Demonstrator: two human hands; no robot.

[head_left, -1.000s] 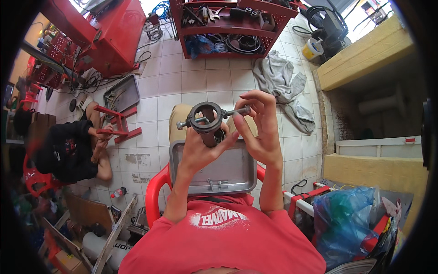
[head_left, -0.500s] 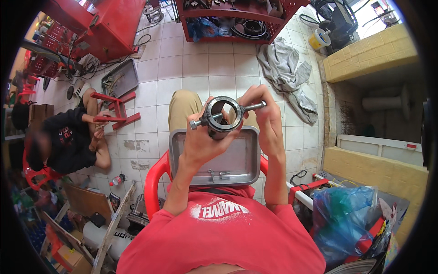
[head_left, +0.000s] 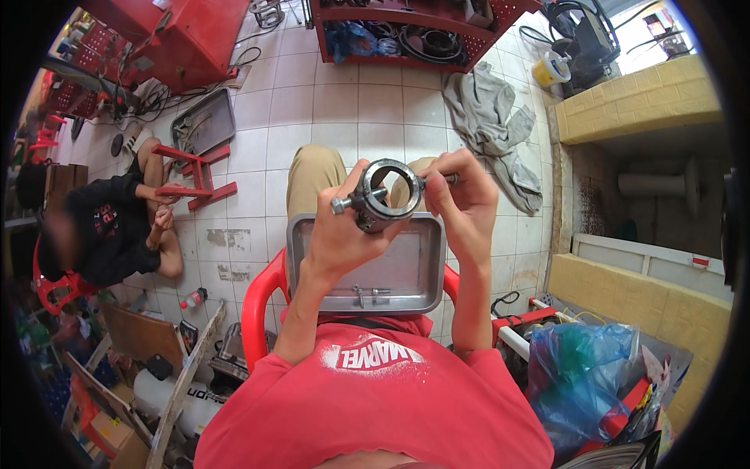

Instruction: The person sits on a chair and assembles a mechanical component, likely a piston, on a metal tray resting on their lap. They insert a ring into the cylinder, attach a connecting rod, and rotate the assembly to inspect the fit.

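Observation:
A short dark metal collar (head_left: 375, 220) with a bright ring-shaped rim is held up over my lap, its round opening facing me. My left hand (head_left: 341, 244) is wrapped round its left and lower side. A hex-head bolt (head_left: 341, 205) sticks out on the left, its shank reaching into the opening. On the opposite side, my right hand (head_left: 469, 205) pinches a second bolt (head_left: 451, 179) between bent fingers, which partly cover it. Beneath my hands a grey metal tray (head_left: 406, 254) rests on my lap. Small bolts (head_left: 380, 291) lie near its front edge.
To the left, a seated person (head_left: 109, 227) handles a small part beside a red metal frame (head_left: 205, 181). A red shelf cart (head_left: 391, 61) stands ahead. Grey cloth (head_left: 492, 117) lies on the tiles, and a blue plastic bag (head_left: 582, 375) sits at the lower right.
My right hand's fingers have closed in round the right-hand bolt, covering more of it. The collar has shifted slightly and tilts a little differently.

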